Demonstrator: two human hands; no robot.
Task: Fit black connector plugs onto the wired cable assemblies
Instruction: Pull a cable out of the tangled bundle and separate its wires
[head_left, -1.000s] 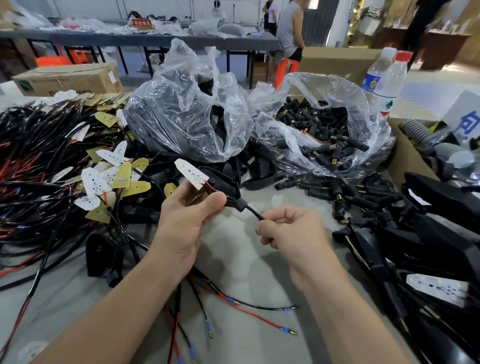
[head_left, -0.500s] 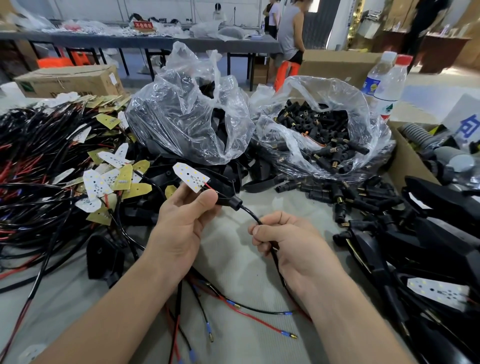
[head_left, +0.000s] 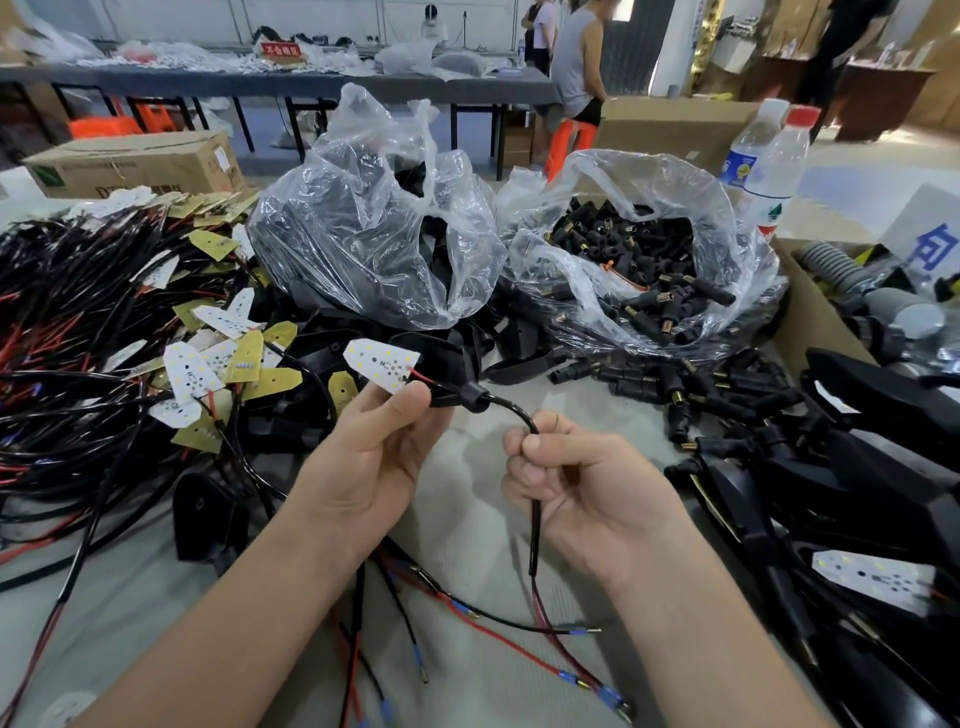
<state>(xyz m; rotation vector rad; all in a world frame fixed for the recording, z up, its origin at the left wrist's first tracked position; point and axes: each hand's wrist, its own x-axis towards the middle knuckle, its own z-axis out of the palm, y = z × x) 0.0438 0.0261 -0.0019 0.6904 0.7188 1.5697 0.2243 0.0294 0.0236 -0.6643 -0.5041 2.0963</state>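
My left hand (head_left: 374, 452) pinches a cable assembly just below its small white LED board (head_left: 382, 364), thumb on the red and black wires. A black connector plug (head_left: 475, 397) sits on the cable right beside that thumb. The black sleeved cable (head_left: 535, 530) bends down from the plug and runs through my right hand (head_left: 576, 483), whose fingers are curled round it. Below that hand the sleeve ends and red and black leads with blue terminals (head_left: 602, 688) trail over the table.
A clear bag of loose black plugs (head_left: 639, 260) stands behind, with more plugs (head_left: 691, 395) spilled in front. Another clear bag (head_left: 363, 228) holds black parts. Wired boards (head_left: 93, 338) pile up at left. Black housings (head_left: 857, 467) fill the right. Two bottles (head_left: 769, 166) stand far right.
My right hand has slid down the cable toward me, pulling more sleeve through the plug. The plug now sits closer to my left thumb and the board.
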